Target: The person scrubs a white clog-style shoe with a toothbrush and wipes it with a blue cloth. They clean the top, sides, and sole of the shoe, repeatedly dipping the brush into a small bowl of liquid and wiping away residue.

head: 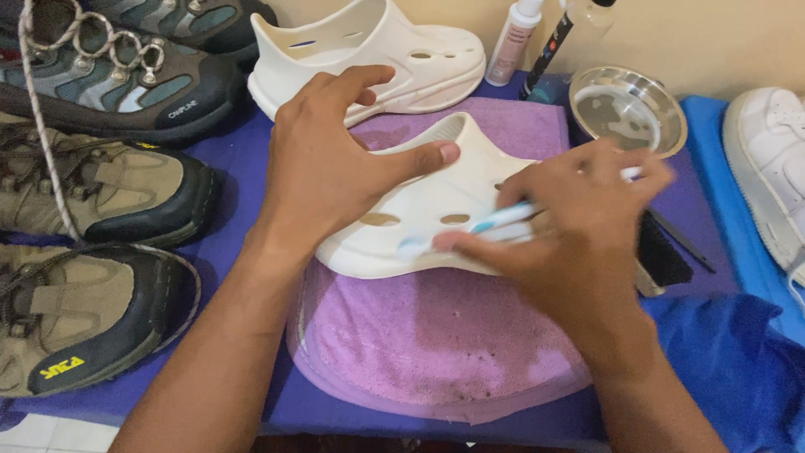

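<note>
From the head camera, looking down, the left hand [323, 159] lies spread over the heel end of a cream foam clog [419, 210], its thumb stretched along the upper and pressing on it, the other fingers curled loosely over the far edge so that the shoe is pinned rather than clasped. The clog lies on a purple towel [419, 344] spread in the middle of a blue-covered table [243, 159], its toe pointing toward the lower left and its oval vent holes facing up. The right hand [579, 226], blurred, has its fingers closed around the handle of a white and blue toothbrush [495, 220], whose head touches the clog's upper just beside the vent holes. A second cream clog [377, 50] stands behind the first, beyond the towel's far edge. On the left of the table are tan and black hiking shoes [101, 243] and, farther back, a grey and black pair [109, 75] with a white lace hanging loose. At the back right sits a round steel bowl [629, 109], with a small white bottle [513, 38] near it. A black brush [662, 252] lies just beyond the right hand, and a white sneaker [767, 159] rests at the right edge on a lighter blue surface.
</note>
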